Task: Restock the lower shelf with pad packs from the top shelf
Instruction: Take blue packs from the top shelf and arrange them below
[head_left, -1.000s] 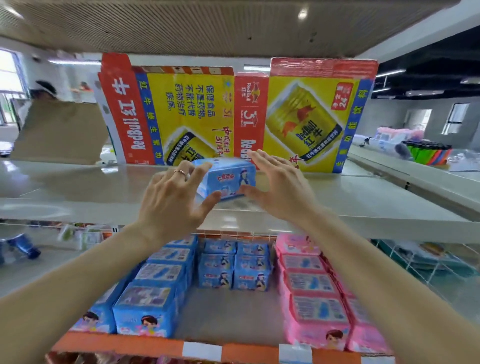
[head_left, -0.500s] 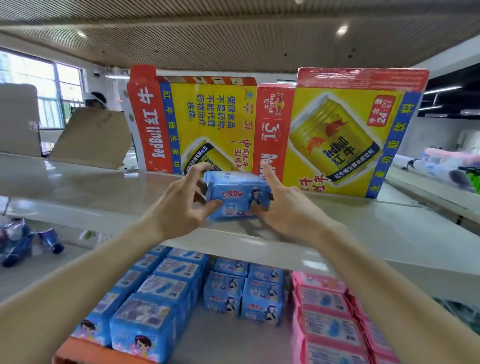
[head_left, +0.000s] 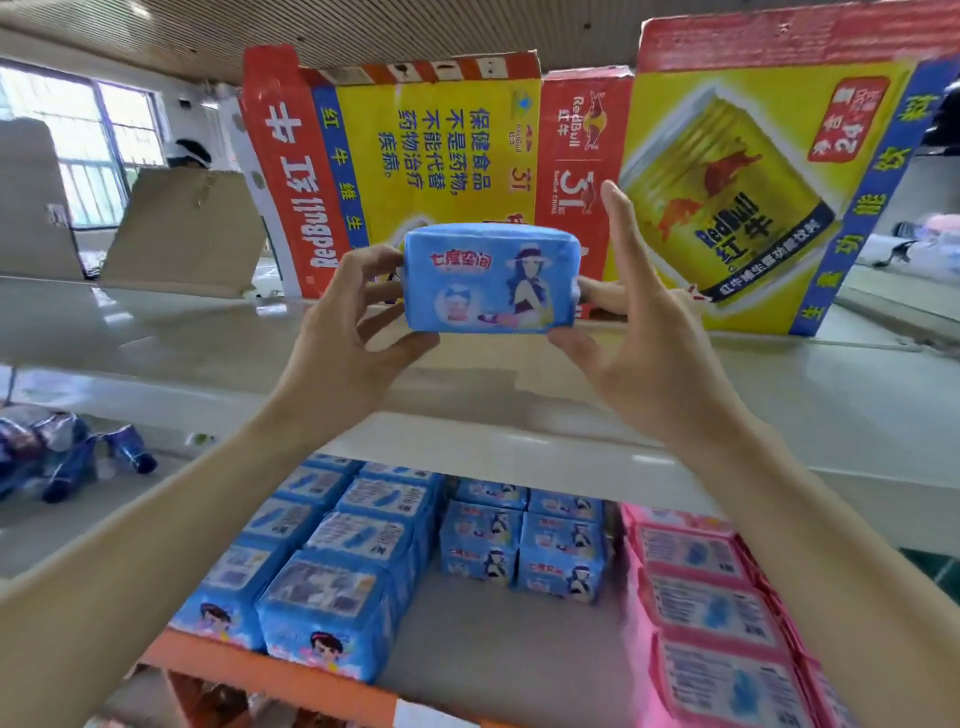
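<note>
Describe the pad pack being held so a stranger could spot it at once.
Find the big yellow-and-red Red Bull cartons standing on the top shelf. In front of them, the left hand and right hand hold one blue pad pack in the air. Unlike the stacked packs below, it faces you, showing a long-haired cartoon girl in a hat.

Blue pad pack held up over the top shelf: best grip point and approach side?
Take the blue soft-wrapped pad pack by its two short ends, coming in from left and right, as the left hand and right hand do now. It is wider than tall, its printed face is toward the camera, and the ends are free. The wrap looks soft, so squeeze lightly.
</note>
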